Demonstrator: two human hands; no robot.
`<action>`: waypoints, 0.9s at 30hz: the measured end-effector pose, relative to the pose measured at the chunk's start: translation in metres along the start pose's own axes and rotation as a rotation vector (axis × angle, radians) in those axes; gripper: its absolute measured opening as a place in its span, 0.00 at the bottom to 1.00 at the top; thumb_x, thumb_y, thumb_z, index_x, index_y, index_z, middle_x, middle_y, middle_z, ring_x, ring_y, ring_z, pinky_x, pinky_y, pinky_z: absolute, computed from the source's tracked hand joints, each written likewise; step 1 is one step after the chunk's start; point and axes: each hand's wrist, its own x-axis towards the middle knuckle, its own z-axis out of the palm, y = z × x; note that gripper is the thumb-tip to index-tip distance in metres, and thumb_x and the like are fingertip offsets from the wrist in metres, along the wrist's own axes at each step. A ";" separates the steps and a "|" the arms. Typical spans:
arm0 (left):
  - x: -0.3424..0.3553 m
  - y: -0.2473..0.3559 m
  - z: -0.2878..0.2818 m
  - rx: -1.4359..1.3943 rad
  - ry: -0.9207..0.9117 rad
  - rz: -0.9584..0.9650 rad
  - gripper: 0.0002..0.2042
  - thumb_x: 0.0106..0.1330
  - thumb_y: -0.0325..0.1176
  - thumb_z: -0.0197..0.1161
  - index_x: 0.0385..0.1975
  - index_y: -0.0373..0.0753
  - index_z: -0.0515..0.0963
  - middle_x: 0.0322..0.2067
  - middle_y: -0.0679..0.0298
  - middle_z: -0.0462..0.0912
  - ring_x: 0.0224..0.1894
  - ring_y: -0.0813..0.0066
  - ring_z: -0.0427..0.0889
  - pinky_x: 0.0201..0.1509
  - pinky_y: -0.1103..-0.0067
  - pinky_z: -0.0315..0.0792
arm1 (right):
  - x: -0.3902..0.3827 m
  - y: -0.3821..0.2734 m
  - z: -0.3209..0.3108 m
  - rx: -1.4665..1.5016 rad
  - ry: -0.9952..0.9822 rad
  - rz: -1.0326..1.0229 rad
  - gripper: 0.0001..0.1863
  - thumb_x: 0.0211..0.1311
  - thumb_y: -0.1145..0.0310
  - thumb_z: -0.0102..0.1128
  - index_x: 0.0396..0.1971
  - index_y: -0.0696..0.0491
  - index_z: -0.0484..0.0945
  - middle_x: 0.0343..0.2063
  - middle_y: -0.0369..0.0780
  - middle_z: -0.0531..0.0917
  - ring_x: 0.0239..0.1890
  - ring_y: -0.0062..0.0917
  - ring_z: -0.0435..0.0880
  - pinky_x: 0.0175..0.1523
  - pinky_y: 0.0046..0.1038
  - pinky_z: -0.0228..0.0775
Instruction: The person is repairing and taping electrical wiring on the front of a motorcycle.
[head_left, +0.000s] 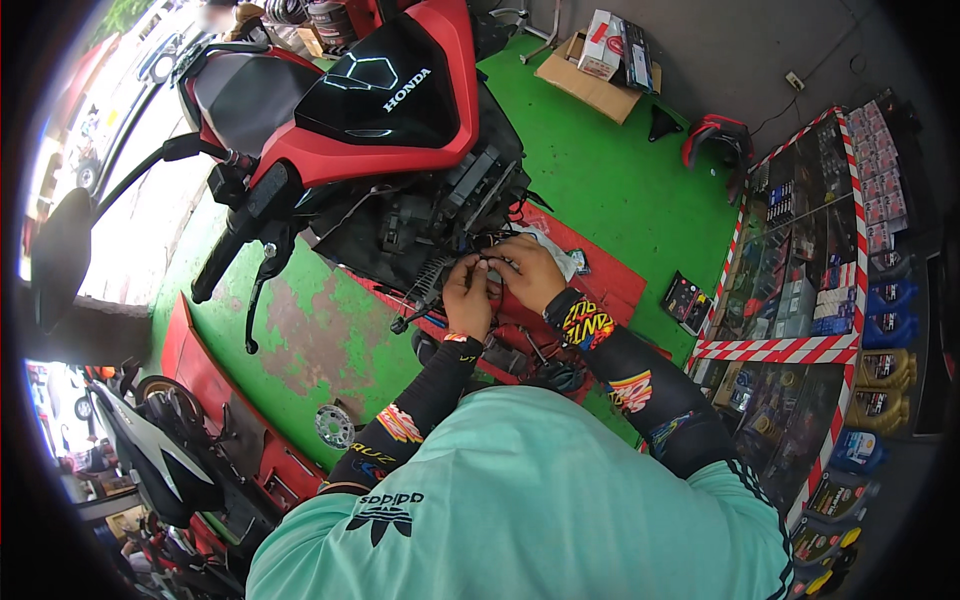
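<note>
In front of me stands a red and black motorcycle (440,120) with its front panels off, so dark inner parts and wiring show. My left hand (468,298) and my right hand (530,270) meet low at its front, fingertips pinched together. Whatever they pinch is too small and too covered by the fingers to name. Dark wires (487,240) lie just beyond the fingers. Beside my left hand is a black ribbed part (430,280) of the motorcycle. A whitish cloth or bag (560,258) lies by my right hand.
The motorcycle's brake lever (262,300) and mirror (62,258) jut out at left. A red platform (610,275) lies under the work, on a green floor (570,150). An open cardboard box (590,85) stands at the back, a glass display case (800,250) at right. A round metal disc (335,426) lies lower left.
</note>
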 end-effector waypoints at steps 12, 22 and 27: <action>-0.008 0.019 0.002 -0.168 0.011 -0.166 0.16 0.79 0.32 0.52 0.55 0.26 0.79 0.38 0.59 0.86 0.35 0.75 0.85 0.38 0.78 0.81 | -0.018 -0.008 0.022 -0.144 0.250 -0.083 0.10 0.59 0.71 0.67 0.40 0.54 0.85 0.36 0.40 0.87 0.44 0.38 0.83 0.52 0.39 0.72; -0.013 0.033 -0.012 0.280 -0.141 -0.100 0.19 0.78 0.35 0.54 0.60 0.30 0.79 0.40 0.63 0.87 0.32 0.80 0.84 0.37 0.82 0.79 | -0.002 0.000 0.003 -0.234 0.148 -0.236 0.06 0.59 0.72 0.65 0.36 0.53 0.80 0.34 0.39 0.85 0.42 0.36 0.82 0.52 0.38 0.68; -0.031 0.048 -0.014 0.159 -0.137 -0.181 0.18 0.79 0.35 0.54 0.61 0.32 0.79 0.39 0.61 0.87 0.29 0.77 0.86 0.35 0.83 0.79 | 0.000 0.005 0.006 -0.201 0.154 -0.148 0.06 0.60 0.72 0.65 0.36 0.53 0.79 0.34 0.41 0.84 0.43 0.39 0.82 0.50 0.40 0.69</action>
